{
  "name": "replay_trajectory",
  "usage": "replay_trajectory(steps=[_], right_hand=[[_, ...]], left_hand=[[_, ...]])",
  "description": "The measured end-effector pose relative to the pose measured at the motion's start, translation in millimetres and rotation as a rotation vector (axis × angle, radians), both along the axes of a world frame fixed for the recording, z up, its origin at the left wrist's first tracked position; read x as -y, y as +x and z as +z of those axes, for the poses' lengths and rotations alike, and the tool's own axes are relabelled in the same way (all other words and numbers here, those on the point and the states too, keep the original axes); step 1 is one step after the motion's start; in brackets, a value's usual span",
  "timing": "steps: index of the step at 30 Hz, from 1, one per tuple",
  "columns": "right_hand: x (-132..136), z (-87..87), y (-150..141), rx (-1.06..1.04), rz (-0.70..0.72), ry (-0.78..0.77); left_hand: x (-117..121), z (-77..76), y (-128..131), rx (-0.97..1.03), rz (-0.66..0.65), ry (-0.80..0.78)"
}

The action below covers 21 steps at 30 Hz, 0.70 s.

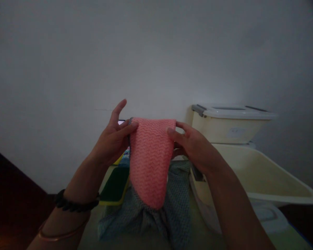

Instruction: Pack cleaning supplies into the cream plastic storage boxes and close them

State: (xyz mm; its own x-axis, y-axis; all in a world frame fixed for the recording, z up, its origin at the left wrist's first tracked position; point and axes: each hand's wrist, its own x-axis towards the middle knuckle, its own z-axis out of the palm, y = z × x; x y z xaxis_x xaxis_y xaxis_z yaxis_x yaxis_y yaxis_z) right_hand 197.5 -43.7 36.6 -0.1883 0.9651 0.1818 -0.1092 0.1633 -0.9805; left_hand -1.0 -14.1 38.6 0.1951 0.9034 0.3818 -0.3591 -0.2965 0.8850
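Centrally, held up between both hands above the counter (90,234): a pink cloth (152,156), ribbed, folded straight along the top, narrowing to a rounded lower end, with a dark checked edging down the left side and along the bottom. Pinched at the top left corner by the fingers (130,128) of the left hand (108,142), thumb in front, one finger raised free. Gripped at the top right corner by the fingers of the right hand (195,146), thumb flat on the front, the others behind. Below and behind the lower end, a grey-blue cloth (179,194), rumpled on the counter; hard to tell whether touching. Just beside, on the left, a green and yellow sponge (114,185), and past it a blue packet (124,158), mostly hidden. On the left wrist, a dark bracelet (77,205) and, farther down, a thin bangle (62,238). To the right, a pale open tub (271,173), and behind it a lidded box (224,130) with grey clasps, near the plain wall (156,62).
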Motion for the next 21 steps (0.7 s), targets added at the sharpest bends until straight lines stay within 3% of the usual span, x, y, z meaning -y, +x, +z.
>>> replay_trajectory(steps=[2, 7, 12, 18, 21], right_hand=[[-1, -0.1, 2, -0.025, -0.014, 0.007], [-1, 1.5, 6, 0.042, -0.261, 0.106], [1, 4.1, 11, 0.047, -0.147, 0.307], [2, 3.9, 15, 0.262, -0.29, 0.424], [4, 4.9, 13, 0.362, -0.348, 0.479]], left_hand=[[1, 0.3, -3, -0.074, -0.011, -0.013], [5, 2.8, -13, -0.383, -0.139, -0.042], [4, 4.3, -15, -0.418, 0.01, 0.024], [8, 10.1, -12, -0.604, 0.27, 0.139], [11, 12.5, -12, -0.767, 0.312, 0.285]])
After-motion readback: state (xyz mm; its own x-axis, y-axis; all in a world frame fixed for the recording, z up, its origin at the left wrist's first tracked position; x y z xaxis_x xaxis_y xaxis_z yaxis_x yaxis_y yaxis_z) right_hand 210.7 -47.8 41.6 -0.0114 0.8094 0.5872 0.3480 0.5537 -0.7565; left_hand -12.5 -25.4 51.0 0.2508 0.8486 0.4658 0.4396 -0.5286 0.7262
